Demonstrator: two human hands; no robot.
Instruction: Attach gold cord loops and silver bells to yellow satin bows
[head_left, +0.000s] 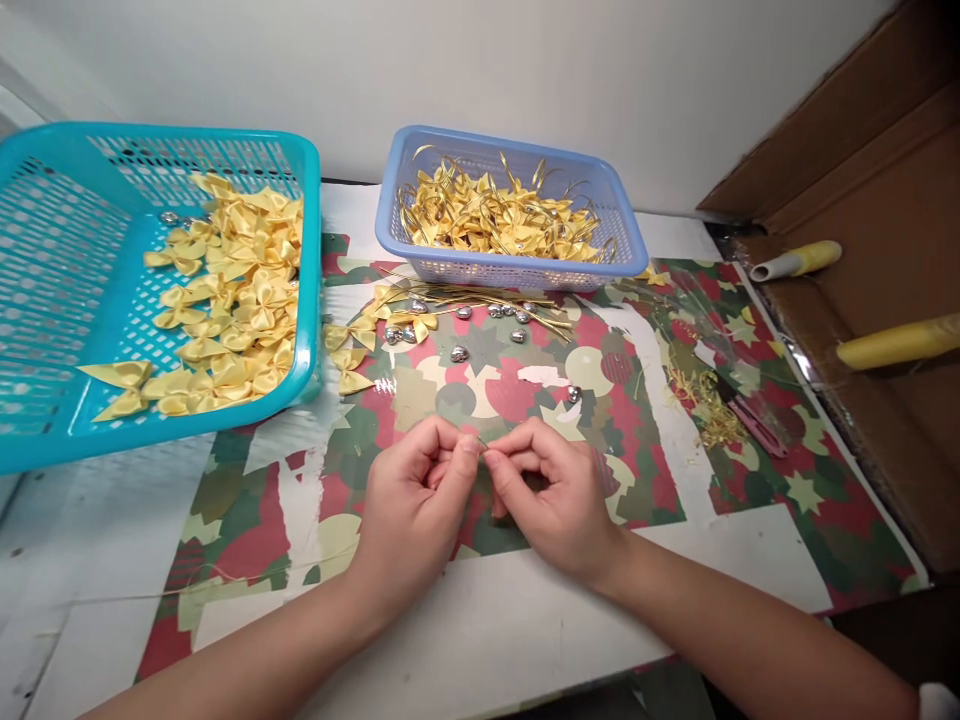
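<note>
My left hand point(420, 495) and my right hand point(555, 490) meet over the middle of the patterned sheet, fingertips almost touching. Both pinch a thin gold cord point(482, 444), of which only a short bit shows between the thumbs. A fine strand point(180, 592) trails across the table left of my left wrist; I cannot tell whether it is the same cord. Beyond the hands lie several small silver bells point(459, 353), with one bell point(574, 394) nearer my right hand. Behind them is a bundle of gold cords point(480, 294). Loose yellow satin bows point(349, 370) rest at the left.
A turquoise basket point(307, 330) with yellow bows stands at the left. At the back, a blue basket point(517, 268) holds bows with gold cord loops. Pink-handled scissors or a cutter point(754, 420) lies by gold scraps point(709, 405). A cardboard wall point(862, 170) with yellow rolls point(900, 342) borders the right.
</note>
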